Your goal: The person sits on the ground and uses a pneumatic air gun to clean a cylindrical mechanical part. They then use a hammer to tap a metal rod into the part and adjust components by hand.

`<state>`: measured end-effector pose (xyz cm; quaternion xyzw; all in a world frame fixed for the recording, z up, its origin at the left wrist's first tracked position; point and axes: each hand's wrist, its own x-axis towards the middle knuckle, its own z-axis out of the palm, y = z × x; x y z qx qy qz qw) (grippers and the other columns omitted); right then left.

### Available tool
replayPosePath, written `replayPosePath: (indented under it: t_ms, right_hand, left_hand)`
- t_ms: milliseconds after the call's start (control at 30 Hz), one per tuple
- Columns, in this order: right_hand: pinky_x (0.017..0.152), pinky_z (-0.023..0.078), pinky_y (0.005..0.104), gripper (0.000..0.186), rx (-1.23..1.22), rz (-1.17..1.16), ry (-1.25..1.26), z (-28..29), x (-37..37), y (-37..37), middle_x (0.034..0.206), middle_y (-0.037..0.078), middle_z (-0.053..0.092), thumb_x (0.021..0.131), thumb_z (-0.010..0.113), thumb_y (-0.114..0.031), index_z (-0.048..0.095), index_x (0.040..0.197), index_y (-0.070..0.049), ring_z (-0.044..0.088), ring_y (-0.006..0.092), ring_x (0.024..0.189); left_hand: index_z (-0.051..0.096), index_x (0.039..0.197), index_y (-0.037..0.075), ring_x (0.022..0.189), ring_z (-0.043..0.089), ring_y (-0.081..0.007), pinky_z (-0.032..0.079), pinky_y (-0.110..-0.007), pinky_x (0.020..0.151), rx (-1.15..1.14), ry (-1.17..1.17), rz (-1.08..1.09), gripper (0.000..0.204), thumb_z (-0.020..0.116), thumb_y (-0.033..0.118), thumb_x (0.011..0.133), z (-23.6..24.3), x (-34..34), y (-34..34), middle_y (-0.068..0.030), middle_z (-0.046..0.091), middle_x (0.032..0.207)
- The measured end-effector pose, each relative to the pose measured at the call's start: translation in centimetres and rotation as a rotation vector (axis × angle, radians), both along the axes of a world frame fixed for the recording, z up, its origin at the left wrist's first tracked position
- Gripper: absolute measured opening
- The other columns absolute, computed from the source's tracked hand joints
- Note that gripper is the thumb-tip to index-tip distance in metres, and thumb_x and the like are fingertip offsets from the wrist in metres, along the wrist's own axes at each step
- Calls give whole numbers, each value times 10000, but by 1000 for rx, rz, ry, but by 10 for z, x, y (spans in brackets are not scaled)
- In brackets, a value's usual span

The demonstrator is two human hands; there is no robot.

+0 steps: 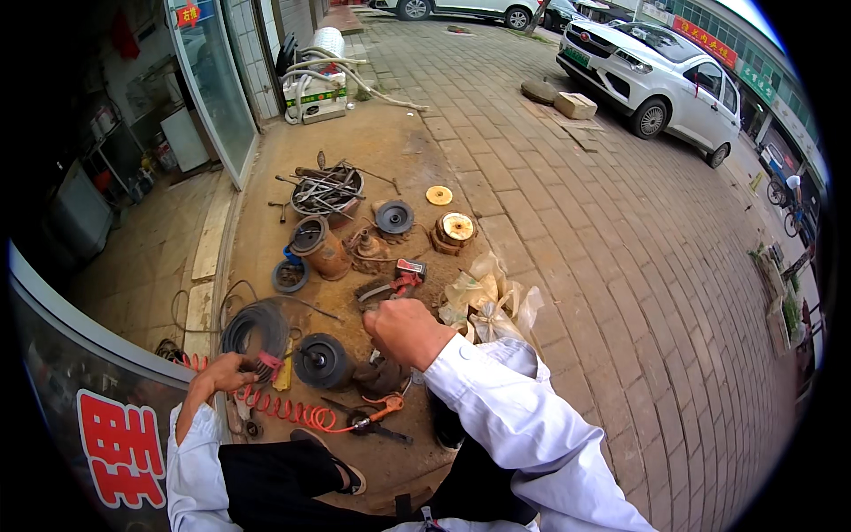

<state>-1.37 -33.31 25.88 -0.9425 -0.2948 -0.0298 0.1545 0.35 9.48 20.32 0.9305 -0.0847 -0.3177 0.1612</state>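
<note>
1. One black drum-shaped part [324, 362] stands on the ground, its round top dark and dusty with a raised hub in the middle
2. The left hand [229, 372] is to the left of the drum, fingers curled round one small pink-and-dark piece [269, 361]; the piece sits just left of the drum, bright pink against a brownish, rough-looking part
3. The right hand [403, 332] is above and to the right of the drum, clenched in a fist; whether it holds anything cannot be told
4. One red power tool [408, 278] lies beyond the drum and to its right, partly behind the fist
5. One coil of black line [244, 330] lies left of the drum, in many loops; one orange-red spiral hose [288, 410] lies on the drum's near side, with one orange air gun [387, 409] near its right end
6. Beyond the drum are one rusty cylinder [328, 257], one rusty casting [369, 250], one black wheel [394, 217], two yellowish discs [439, 195] and one bowl heaped with metal tools [330, 188], too tangled to count
7. Crumpled plastic bags [492, 297] lie well right of the drum, overlapping, their number unclear
</note>
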Motion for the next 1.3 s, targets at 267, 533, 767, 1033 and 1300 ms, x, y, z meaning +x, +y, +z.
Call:
replayPosePath:
  t_ms: [267,533,767,1033,1300]
  right_hand:
    - [647,580,500,137,15,7,-10,-2,-1,3,747,206,689,839,625,-154,665,819,-24,712,412,751]
    - [684,594,470,113,-36,-6,17,5,-6,3,803,177,709,811,668,-105,718,901,-59,730,371,799]
    - [684,599,467,106,-53,-14,8,6,-4,7,802,171,713,817,670,-106,722,901,-68,737,365,811]
    - [639,595,445,78,46,-45,-126,-24,3,17,753,146,711,791,695,-126,741,820,-70,735,345,753]
    - [589,571,424,70,76,-217,-175,-53,0,32,704,76,688,781,715,-187,766,814,-152,736,291,735]
  left_hand:
    - [711,1245,4,1090,718,-300,530,-394,967,-25,5,35,411,741,237,907,0,-2,7,-181,755,1160]
    - [684,1277,-32,1128,700,-287,529,-386,990,-16,57,48,465,770,234,906,4,-4,3,-193,737,1215]
    - [716,1232,8,1100,714,-334,538,-399,958,7,-2,23,413,745,255,902,-1,0,7,-205,749,1153]
    - [700,1245,-61,1131,706,-337,541,-418,984,97,33,70,433,761,157,875,5,-1,-3,-237,736,1189]
    - [755,1115,-61,981,739,-369,572,-515,885,342,110,51,398,770,130,767,-59,13,6,-279,749,1047]
